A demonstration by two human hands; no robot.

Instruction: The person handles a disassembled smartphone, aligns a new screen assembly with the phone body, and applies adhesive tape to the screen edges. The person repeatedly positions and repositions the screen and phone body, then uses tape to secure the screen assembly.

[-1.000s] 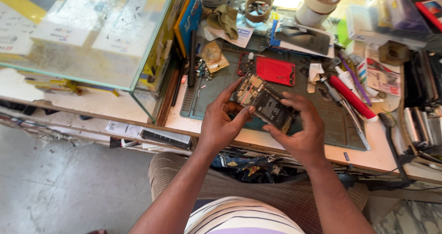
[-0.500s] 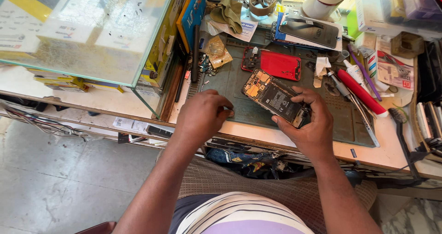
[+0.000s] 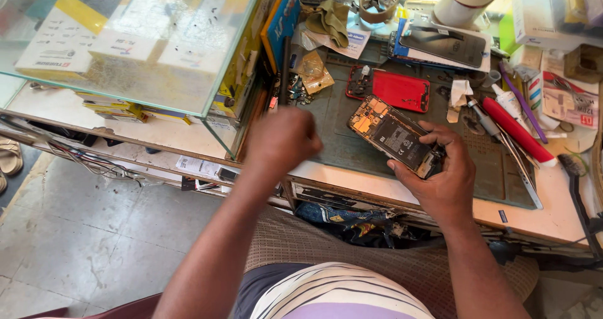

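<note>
A glass display case (image 3: pixel 125 43) stands at the far left. The left hand (image 3: pixel 284 140) is curled in a fist above the grey work mat (image 3: pixel 339 137); whether it holds anything is hidden. Just right, the right hand (image 3: pixel 440 174) clamps the opened phone (image 3: pixel 392 134) by its near end. Beyond lies a red back cover (image 3: pixel 402 91), with a red-handled tool (image 3: pixel 518 130) farther right.

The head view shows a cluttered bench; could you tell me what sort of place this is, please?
Probably a phone repair stall: the right hand holds an opened phone over a grey work mat, beside a red back cover and a glass display case.
</note>
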